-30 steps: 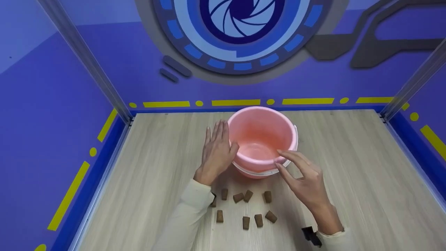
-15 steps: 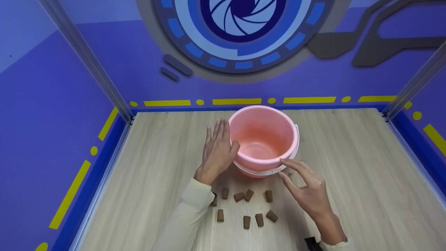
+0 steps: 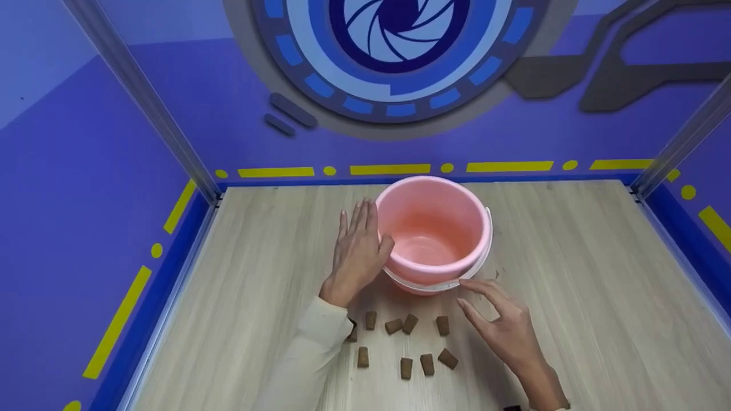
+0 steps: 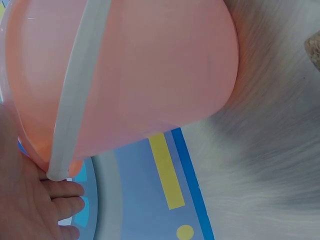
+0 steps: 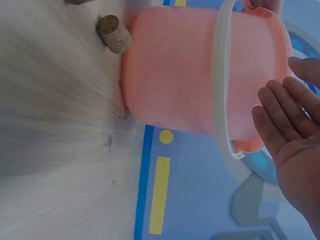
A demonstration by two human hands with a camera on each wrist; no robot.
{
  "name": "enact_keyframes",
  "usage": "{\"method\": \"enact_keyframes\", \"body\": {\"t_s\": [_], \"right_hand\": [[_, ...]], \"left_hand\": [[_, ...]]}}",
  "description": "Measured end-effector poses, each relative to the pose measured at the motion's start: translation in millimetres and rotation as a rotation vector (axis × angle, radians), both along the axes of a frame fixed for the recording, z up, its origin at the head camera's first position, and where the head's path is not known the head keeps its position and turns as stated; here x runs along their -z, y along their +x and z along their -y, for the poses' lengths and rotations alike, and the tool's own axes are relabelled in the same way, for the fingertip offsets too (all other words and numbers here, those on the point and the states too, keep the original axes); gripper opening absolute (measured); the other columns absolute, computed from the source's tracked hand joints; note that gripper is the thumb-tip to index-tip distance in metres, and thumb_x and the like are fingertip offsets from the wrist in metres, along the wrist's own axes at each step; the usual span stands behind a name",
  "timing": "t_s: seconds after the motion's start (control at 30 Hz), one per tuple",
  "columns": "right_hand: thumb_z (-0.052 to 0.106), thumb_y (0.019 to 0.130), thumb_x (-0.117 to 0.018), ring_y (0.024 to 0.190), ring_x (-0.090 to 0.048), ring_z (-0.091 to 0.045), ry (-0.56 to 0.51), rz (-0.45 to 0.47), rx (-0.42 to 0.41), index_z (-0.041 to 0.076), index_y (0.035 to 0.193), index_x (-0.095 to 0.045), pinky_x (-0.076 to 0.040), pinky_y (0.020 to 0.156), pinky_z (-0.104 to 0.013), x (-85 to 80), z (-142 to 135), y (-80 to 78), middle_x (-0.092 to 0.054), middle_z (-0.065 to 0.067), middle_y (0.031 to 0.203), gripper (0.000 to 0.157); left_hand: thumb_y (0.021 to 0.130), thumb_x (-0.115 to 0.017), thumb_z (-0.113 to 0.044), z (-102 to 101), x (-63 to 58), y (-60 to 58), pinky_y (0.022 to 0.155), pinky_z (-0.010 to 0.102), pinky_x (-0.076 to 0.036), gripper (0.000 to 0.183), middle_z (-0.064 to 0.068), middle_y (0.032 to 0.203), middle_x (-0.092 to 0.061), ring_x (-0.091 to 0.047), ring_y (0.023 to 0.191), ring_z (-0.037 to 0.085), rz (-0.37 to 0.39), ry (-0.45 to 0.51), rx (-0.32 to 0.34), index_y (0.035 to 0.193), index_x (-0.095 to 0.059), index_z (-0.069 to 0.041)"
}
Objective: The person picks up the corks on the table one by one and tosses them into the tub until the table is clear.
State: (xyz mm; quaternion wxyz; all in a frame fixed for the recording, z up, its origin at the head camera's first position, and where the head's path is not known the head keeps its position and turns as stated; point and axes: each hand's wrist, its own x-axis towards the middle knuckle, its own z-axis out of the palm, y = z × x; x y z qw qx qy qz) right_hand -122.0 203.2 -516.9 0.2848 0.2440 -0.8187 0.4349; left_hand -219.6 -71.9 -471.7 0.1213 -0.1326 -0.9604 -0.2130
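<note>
A pink bucket with a white handle stands upright at the back of the table; its inside shows no contents. Against the left side of its rim rests my left hand, fingers straight and thumb at the rim. The left wrist view has those fingers beside the handle's end. My right hand is at the bucket's front right, fingers relaxed and holding nothing, fingertips close to the lowered handle. In front of the bucket lie several brown tapered corks, one partly hidden by my left wrist.
The wood-grain table is enclosed by blue panels, with the back wall just behind the bucket. Metal posts rise at the back corners. A cork lies close to the bucket's base in the right wrist view.
My right hand has drawn back from the bucket's rim, down and slightly right, and no longer touches it. My left hand, the bucket and the corks stay where they were.
</note>
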Motion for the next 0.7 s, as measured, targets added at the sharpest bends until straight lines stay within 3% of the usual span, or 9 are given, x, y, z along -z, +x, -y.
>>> {"method": "enact_keyframes", "body": {"t_s": [0.4, 0.7], "right_hand": [[-0.012, 0.071, -0.092, 0.104, -0.073, -0.022, 0.047, 0.047, -0.003, 0.005, 0.117, -0.078, -0.047, 0.099, -0.012, 22.6, -2, 1.4, -0.077, 0.000, 0.115, 0.051], [-0.013, 0.070, -0.092, 0.106, -0.073, -0.026, 0.098, 0.104, -0.001, 0.003, 0.117, -0.077, -0.042, 0.102, -0.009, 34.9, -5, 0.7, -0.076, -0.002, 0.114, 0.052]], "left_hand": [[0.107, -0.050, -0.032, 0, 2.1, 2.1, 0.129, 0.055, -0.006, 0.072, 0.021, 0.170, -0.028, -0.021, 0.159, 0.033, 0.015, -0.004, -0.009, 0.164, -0.027, 0.006], [0.108, -0.044, -0.036, 0, 0.3, 0.3, 0.129, 0.054, -0.006, 0.072, 0.021, 0.170, -0.028, -0.021, 0.159, 0.033, 0.006, -0.011, -0.010, 0.164, -0.027, 0.006]]}}
